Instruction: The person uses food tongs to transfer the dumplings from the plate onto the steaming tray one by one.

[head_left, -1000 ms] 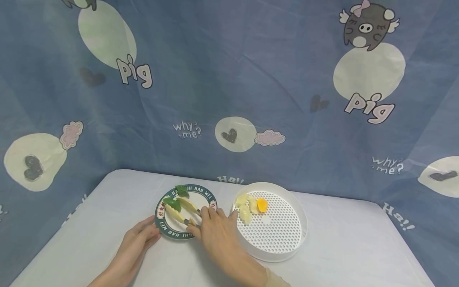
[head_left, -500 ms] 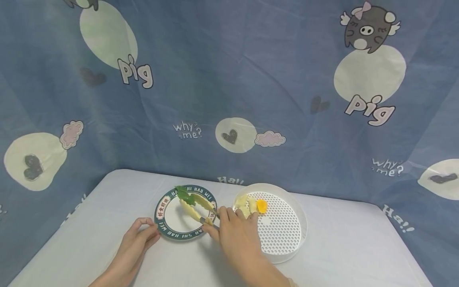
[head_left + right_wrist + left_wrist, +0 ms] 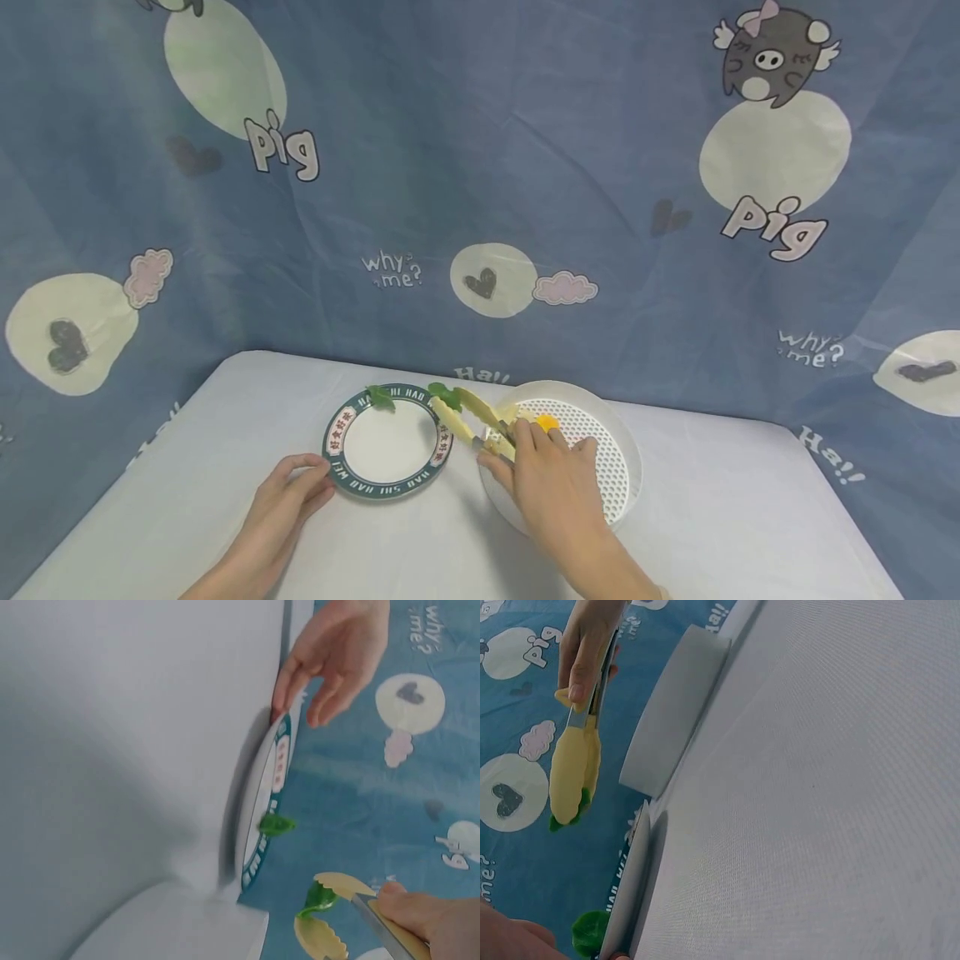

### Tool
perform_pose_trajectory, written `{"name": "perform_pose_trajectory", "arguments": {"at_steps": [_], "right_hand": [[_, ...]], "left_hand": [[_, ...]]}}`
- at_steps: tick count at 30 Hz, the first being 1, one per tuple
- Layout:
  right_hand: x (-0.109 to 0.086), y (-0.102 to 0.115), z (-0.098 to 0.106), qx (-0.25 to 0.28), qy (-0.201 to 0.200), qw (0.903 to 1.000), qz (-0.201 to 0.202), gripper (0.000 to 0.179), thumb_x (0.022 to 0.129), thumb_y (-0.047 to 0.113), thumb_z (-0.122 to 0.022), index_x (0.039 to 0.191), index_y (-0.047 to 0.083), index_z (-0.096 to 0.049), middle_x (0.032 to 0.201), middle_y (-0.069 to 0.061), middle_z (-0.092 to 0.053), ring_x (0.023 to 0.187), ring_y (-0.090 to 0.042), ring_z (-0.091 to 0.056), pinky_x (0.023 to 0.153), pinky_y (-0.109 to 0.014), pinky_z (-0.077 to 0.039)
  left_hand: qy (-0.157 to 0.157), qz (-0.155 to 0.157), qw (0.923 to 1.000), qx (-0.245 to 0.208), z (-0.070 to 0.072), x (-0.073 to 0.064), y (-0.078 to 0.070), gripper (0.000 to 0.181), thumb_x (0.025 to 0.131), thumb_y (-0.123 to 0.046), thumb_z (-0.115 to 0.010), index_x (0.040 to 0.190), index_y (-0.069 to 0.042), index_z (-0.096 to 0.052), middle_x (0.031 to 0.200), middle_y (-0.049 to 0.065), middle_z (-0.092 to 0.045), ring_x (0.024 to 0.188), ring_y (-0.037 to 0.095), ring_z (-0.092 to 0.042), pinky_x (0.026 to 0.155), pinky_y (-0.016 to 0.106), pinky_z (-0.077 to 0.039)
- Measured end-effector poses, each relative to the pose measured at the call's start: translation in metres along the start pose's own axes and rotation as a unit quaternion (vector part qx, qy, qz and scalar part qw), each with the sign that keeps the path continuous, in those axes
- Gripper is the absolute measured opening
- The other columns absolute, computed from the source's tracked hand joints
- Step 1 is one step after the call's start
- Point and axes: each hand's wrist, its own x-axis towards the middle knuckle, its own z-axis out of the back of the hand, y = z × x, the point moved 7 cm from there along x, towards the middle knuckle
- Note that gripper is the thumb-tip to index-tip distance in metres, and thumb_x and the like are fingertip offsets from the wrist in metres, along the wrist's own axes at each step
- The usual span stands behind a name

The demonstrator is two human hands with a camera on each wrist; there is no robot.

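Leaf (image 3: 319,898) between tongs (image 3: 373,918), right wrist clearest

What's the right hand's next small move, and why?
Probably shift the tongs right and lower the green piece into the white tray: the right hand holds the tongs, their tips grip the piece, raised near the tray side of the plate, and the tray already holds an orange piece.

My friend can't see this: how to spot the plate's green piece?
On the white table, find the round, green-rimmed white plate. The leaf-like green piece lies at its far edge; the other green piece is in yellow-tipped metal tongs.
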Motion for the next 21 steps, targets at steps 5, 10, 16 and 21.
{"name": "perform_pose_trajectory", "arguments": {"at_steps": [5,10,16,21], "right_hand": [[-0.003,-0.013,0.001,0.006,0.02,0.9997,-0.015,0.049,0.1,0.064,-0.062,0.104,0.014,-0.063,0.078,0.001,-0.063,0.07,-0.016,-0.054,0.065,-0.038,-0.039],[-0.007,-0.027,0.003,0.011,0.027,0.9991,-0.031,0.049,0.1,0.063,-0.063,0.105,0.014,-0.063,0.08,-0.001,-0.065,0.071,-0.017,-0.055,0.066,-0.037,-0.037],[-0.01,-0.048,0.002,0.018,0.068,0.9956,-0.063,0.051,0.101,0.063,-0.063,0.113,0.013,-0.065,0.09,-0.003,-0.074,0.077,-0.019,-0.063,0.066,-0.036,-0.035],[-0.013,-0.066,0.005,0.016,0.075,0.9941,-0.076,0.052,0.102,0.063,-0.062,0.11,0.012,-0.064,0.083,-0.002,-0.069,0.075,-0.019,-0.062,0.063,-0.036,-0.033]], "left_hand": [[0.007,0.0,0.9997,-0.024,0.0,0.001,0.0,0.07,0.115,-0.031,-0.038,0.168,0.005,-0.009,0.163,0.034,-0.03,0.16,0.052,-0.033,0.124,0.033,-0.044],[0.016,-0.002,0.9993,-0.033,0.0,0.0,-0.001,0.072,0.116,-0.031,-0.036,0.168,0.009,-0.006,0.167,0.034,-0.024,0.161,0.05,-0.03,0.122,0.03,-0.045],[0.02,-0.01,0.9993,-0.03,-0.001,-0.001,-0.003,0.071,0.116,-0.028,-0.036,0.168,0.01,-0.005,0.169,0.036,-0.021,0.162,0.05,-0.03,0.121,0.03,-0.046],[0.018,-0.015,0.9995,-0.023,0.0,-0.002,-0.004,0.072,0.114,-0.023,-0.038,0.168,0.01,-0.006,0.171,0.036,-0.02,0.162,0.048,-0.031,0.121,0.031,-0.045]]}}
